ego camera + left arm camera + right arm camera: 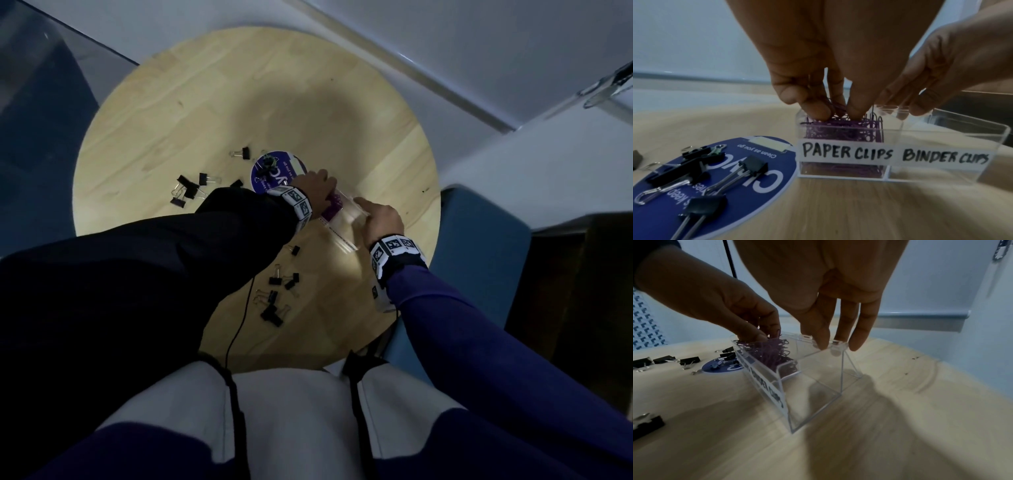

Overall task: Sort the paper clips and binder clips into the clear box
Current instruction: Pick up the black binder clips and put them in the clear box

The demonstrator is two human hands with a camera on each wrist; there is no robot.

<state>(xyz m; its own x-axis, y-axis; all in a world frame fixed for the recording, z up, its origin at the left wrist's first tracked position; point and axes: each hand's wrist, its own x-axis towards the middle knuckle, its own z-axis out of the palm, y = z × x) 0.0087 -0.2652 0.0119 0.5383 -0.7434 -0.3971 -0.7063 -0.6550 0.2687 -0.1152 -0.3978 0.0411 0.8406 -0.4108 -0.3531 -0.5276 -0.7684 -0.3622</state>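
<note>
The clear box (346, 233) (931, 141) (818, 386) stands on the round wooden table (239, 102), between my hands. Its left compartment, labelled PAPER CLIPS (844, 152), is heaped with purple paper clips (838, 129) (770, 352) (334, 205). My left hand (317, 186) (836, 112) reaches into that heap and pinches a tangle of clips. The compartment labelled BINDER CLIPS (943, 158) holds nothing. My right hand (382, 219) (830, 344) rests straight fingertips on the box's far rim. Black binder clips (188, 193) (277, 294) (754, 164) (689, 361) lie loose on the table.
A round blue printed disc (274, 174) (760, 186) lies just left of the box with several binder clips on it. A thin black cable (239, 325) hangs over the table's near edge. A blue chair (479, 240) stands at the table's right side.
</note>
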